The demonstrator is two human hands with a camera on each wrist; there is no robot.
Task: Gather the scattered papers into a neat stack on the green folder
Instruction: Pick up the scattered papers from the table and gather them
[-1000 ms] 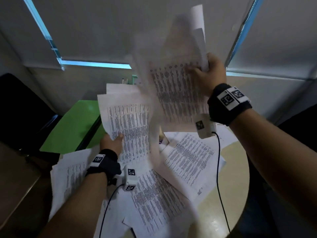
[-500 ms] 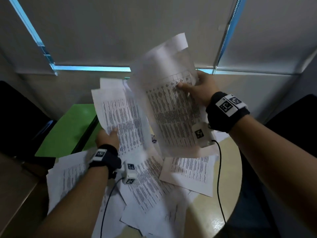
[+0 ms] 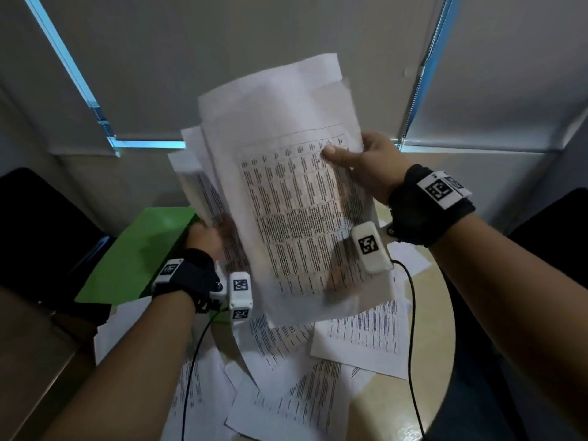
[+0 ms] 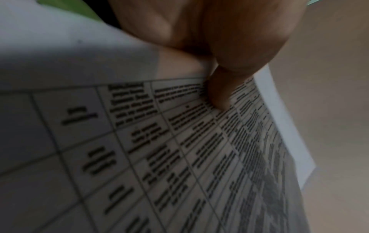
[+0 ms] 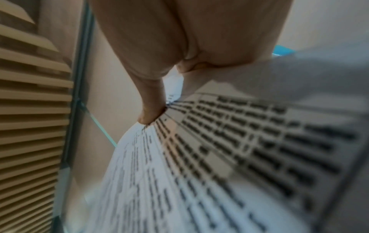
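Between your hands, up off the tabletop (image 3: 423, 393), you've got two batches of printed papers going. Your right hand (image 3: 370, 165) pinches the front sheaf (image 3: 296, 198) at its right edge, thumb (image 3: 334, 153) pressed flat on the printed table, the other fingers behind the paper; the right wrist view shows that thumb (image 5: 151, 113) clamped onto the page edge (image 5: 199, 157). Your left hand (image 3: 203, 238) sits lower and to the left, gripping the bottom of a second sheaf (image 3: 191, 173) that stands up behind the front one; the left wrist view shows the thumb (image 4: 217, 94) bearing down on the gridded sheet (image 4: 139, 141). The two sheaves overlap, the right-hand one in front and blurred. Just left of your left hand lies the green folder (image 3: 140, 249), flat, its near edge partly covered by a loose white sheet. Below both hands, loose papers (image 3: 359, 342) are strewn over the tabletop at all angles, overlapping one another, some running under your left forearm. Black cables (image 3: 412, 313) trail down from the white wrist cameras across those sheets. Beyond your hands, drawn roller blinds (image 3: 254, 43) cover the windows.
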